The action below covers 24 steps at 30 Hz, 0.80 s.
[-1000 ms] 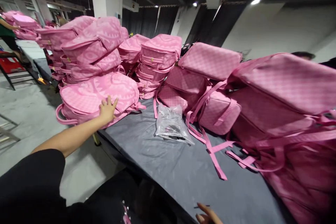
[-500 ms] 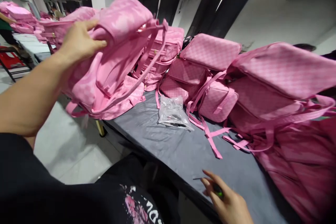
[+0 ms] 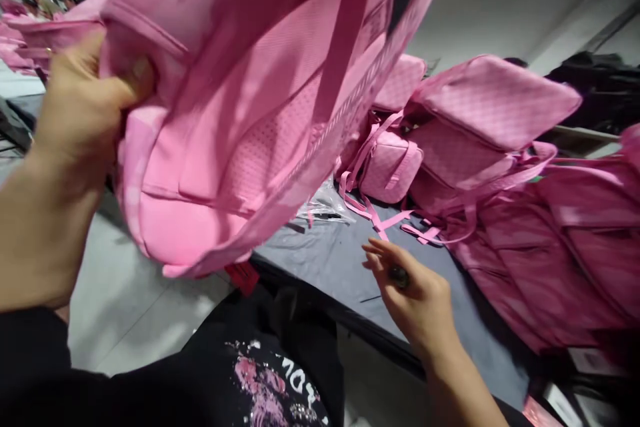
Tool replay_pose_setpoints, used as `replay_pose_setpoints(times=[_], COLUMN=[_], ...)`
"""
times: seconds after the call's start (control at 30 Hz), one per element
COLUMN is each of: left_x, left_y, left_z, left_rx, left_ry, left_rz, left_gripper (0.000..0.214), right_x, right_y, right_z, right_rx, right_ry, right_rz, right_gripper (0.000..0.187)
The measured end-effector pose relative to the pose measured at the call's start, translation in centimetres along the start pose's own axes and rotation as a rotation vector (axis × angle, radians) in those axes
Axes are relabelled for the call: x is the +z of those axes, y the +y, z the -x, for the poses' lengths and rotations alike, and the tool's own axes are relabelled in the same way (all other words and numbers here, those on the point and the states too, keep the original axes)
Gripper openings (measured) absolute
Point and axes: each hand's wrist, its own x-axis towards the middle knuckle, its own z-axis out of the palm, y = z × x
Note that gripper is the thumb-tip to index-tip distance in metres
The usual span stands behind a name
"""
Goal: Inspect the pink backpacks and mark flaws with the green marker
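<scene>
1. Head view, left side: your left hand (image 3: 85,107) holds the pink backpack (image 3: 250,100) in the air, close to the camera and clear of the tabletop (image 3: 330,257). The mesh back panel faces you. The grip is pressed together, with the thumb on the near face at the upper edge and the fingers hidden behind, pinching a fold of fabric.
2. A shoulder strap (image 3: 345,33) hangs down across the panel. The bag's lower end hangs over the tabletop's near edge. A red tag (image 3: 243,275) shows just below it.
3. Right side: your right hand (image 3: 415,287) hovers low over the grey cloth, apart from the backpack. Its grip is curled around a small dark item (image 3: 399,275), with the forefingers stretched forward.
4. Surroundings: a clear plastic bag (image 3: 325,207) lies near the far side of the bare patch. Stacked pink backpacks (image 3: 490,107) stand to the right, their loose straps trailing onto the cloth.
5. Judgement: a one-hand pinch on a fold looks likely to let the bag twist. Take a fuller hold along the seam and steady the lower end on bare cloth. Hold the dark item's tip away from the mesh, and mind the hanging strap near the trailing ones.
</scene>
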Motion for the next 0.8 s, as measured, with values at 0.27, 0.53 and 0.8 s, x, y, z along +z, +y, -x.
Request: replay_pose_setpoints(times=[0.27,0.53,0.8], left_x=[8.6,12.7,23.3], left_y=[-15.4,-20.6,-14.1], left_z=[14.7,25.8,19.3], left_rx=[-0.540,-0.588,0.617], left_ry=[0.007,-0.060,-1.033], left_rz=[0.106,-0.280,-0.257], left_gripper=[0.042,0.031,0.031], right_x=[4.6,8.1,7.8], right_y=[-0.9,5.9,3.5], right_z=[0.3,6.0,4.9], right_rx=[-0.185,0.411,0.699], right_ry=[-0.233,-0.682,-0.606], right_rz=[0.441,0.684,0.591], right_gripper=[0.030,0.026,0.032])
